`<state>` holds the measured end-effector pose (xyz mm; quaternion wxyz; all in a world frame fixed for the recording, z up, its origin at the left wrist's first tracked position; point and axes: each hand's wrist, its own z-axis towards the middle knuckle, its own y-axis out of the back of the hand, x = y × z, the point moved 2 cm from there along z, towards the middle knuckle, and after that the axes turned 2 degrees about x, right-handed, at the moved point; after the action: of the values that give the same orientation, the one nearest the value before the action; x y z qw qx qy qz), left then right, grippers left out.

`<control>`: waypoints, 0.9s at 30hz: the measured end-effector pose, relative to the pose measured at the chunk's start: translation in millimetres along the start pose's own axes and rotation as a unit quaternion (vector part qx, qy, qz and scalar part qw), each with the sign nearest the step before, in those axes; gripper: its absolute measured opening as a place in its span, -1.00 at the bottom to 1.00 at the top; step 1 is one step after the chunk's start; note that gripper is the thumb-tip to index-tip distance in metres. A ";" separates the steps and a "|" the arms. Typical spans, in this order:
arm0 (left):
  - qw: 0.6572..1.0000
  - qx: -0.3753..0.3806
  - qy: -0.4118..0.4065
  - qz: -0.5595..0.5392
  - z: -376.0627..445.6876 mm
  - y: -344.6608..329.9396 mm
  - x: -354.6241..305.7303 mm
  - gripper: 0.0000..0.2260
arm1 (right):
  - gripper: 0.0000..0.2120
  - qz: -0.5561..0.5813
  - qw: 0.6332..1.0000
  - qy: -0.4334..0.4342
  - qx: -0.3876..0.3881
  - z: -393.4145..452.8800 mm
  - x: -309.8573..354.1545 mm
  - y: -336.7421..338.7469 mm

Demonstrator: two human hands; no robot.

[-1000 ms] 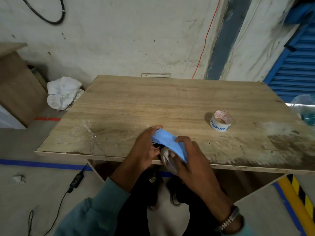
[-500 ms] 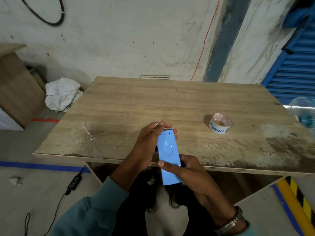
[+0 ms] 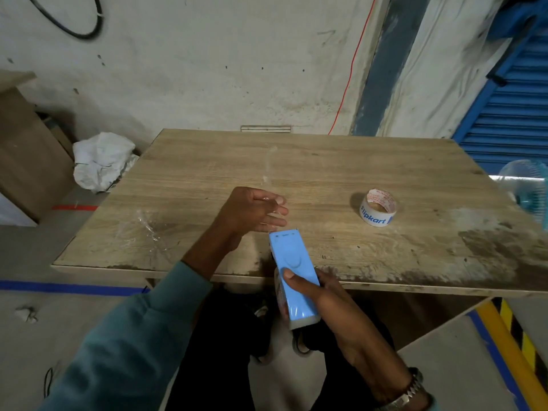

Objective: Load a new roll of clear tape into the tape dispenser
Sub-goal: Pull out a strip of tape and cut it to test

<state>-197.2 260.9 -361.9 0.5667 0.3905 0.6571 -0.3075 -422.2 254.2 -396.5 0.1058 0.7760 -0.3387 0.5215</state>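
My right hand (image 3: 329, 295) grips a light blue tape dispenser (image 3: 292, 268) over the near edge of the wooden table (image 3: 326, 161), its nose pointing away from me. A roll edge shows on the dispenser's left side. My left hand (image 3: 253, 210) is just beyond the nose, above the table, thumb and fingers pinched on a glinting strip of clear tape. A white tape roll printed "Flipkart" (image 3: 378, 210) lies flat on the table to the right, apart from both hands.
Crumpled clear film (image 3: 145, 229) lies on the table's left part. A white sack (image 3: 100, 160) and a wooden cabinet (image 3: 26, 149) stand on the floor at left. A small fan (image 3: 525, 191) sits past the table's right edge.
The dispenser turned from tilted to face-up and now rests in my right hand alone. My left hand left its nose and moved forward over the table.
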 end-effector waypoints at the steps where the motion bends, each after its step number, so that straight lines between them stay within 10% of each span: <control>1: 1.000 -0.016 -0.001 0.010 2.3 1.8 2.9 -0.87 | -0.68 0.003 1.000 -0.001 0.004 -0.3 -0.3 0.1; 18: 0.978 -0.171 0.049 0.106 34.0 24.8 41.3 -0.72 | -0.68 0.003 0.996 -0.084 0.006 -15.5 -2.1 -11.5; 22: 0.971 -0.042 0.135 0.191 37.7 29.8 41.9 -0.58 | -0.66 0.019 0.996 -0.087 0.002 -18.4 -3.6 -9.4; 27: 0.965 0.098 0.237 0.047 36.6 42.4 39.8 -0.57 | -0.65 0.021 0.994 -0.104 -0.001 -22.5 -2.7 1.8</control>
<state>-144.3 257.9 -405.6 0.3676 0.5367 0.7198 -0.2422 -440.6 265.7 -389.4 0.0594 0.8187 -0.3646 0.4396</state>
